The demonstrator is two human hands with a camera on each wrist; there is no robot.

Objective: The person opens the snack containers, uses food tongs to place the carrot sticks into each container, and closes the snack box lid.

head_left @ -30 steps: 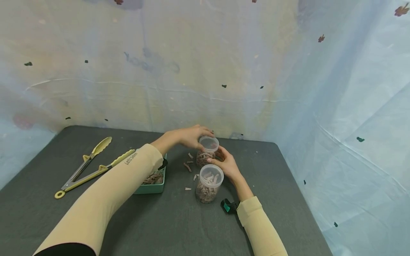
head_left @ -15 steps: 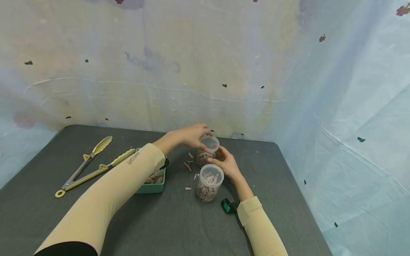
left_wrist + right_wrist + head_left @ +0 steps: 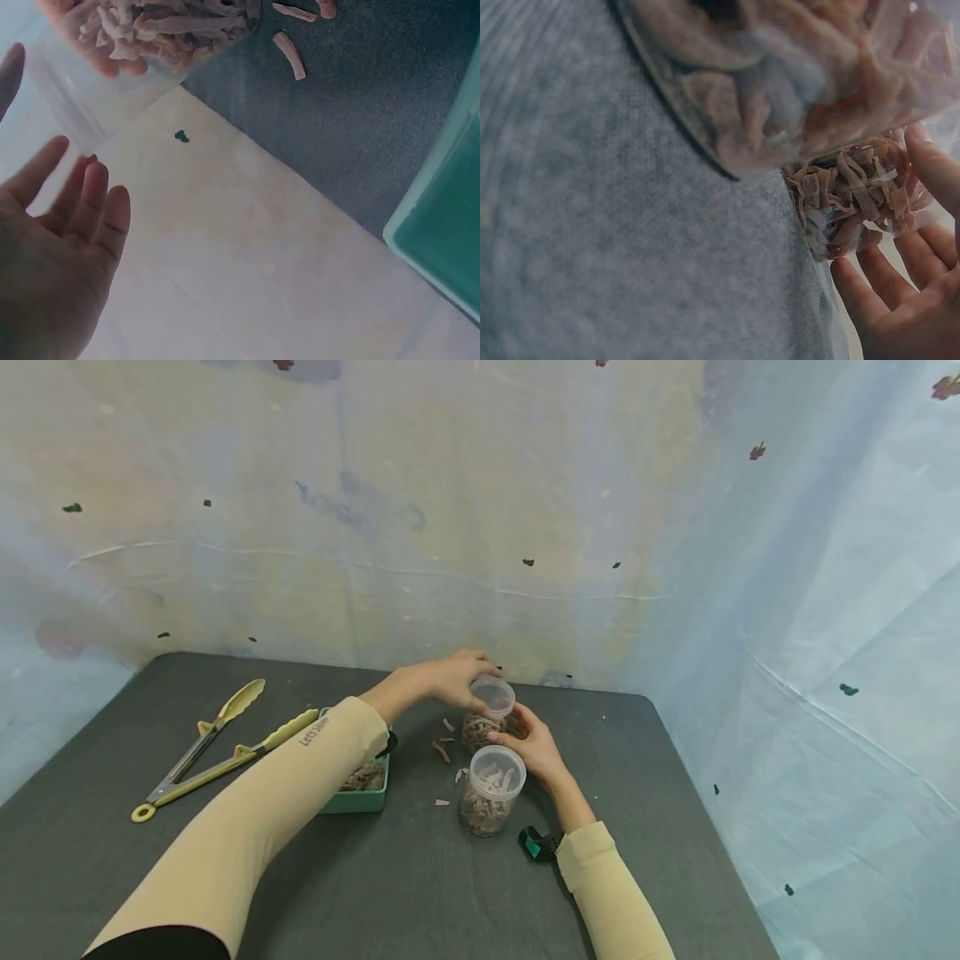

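A clear plastic jar (image 3: pixel 476 732) partly filled with brown dried strips stands upright toward the back of the dark table. My left hand (image 3: pixel 453 681) has its thumb and fingers around the translucent lid (image 3: pixel 495 695) on top. In the left wrist view, the fingertips of that left hand (image 3: pixel 64 247) meet the lid's rim. From the right, my right hand (image 3: pixel 534 747) steadies the jar's body, fingers on its far side and thumb in front. The right wrist view shows the right hand (image 3: pixel 915 300) cupped round the strip-filled jar (image 3: pixel 855 191).
A second lidded jar (image 3: pixel 487 810) of strips stands just in front. Several loose strips (image 3: pixel 441 752) lie left of the jars. A green tray (image 3: pixel 356 803) with more strips sits partly under the left forearm. Yellow-tipped tongs (image 3: pixel 187 760) lie spread at the left.
The left hand shifts very slightly at the lid. Both jars and the right hand stay in place; the head view drifts a little.
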